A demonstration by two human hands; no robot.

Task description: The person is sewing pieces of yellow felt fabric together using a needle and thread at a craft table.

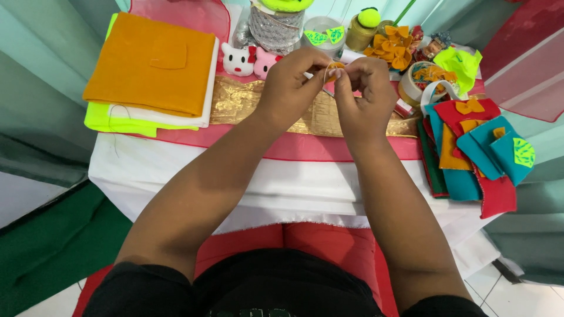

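Fingertips of both the left hand [291, 82] and right hand [364, 88] were pinched together on a small orange felt piece [335, 71], raised above the gold cloth [247, 100], seemingly for close work.

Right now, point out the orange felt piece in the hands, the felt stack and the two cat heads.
orange felt piece [335, 71], head view, visible bit between the fingertips.
felt stack [150, 64], head view, middle of the orange top sheet.
cat heads [237, 61], head view, the white one's face.

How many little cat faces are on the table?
2: a white cat face with a red bow, and a pink cat face right beside it, partly hidden behind the left hand.
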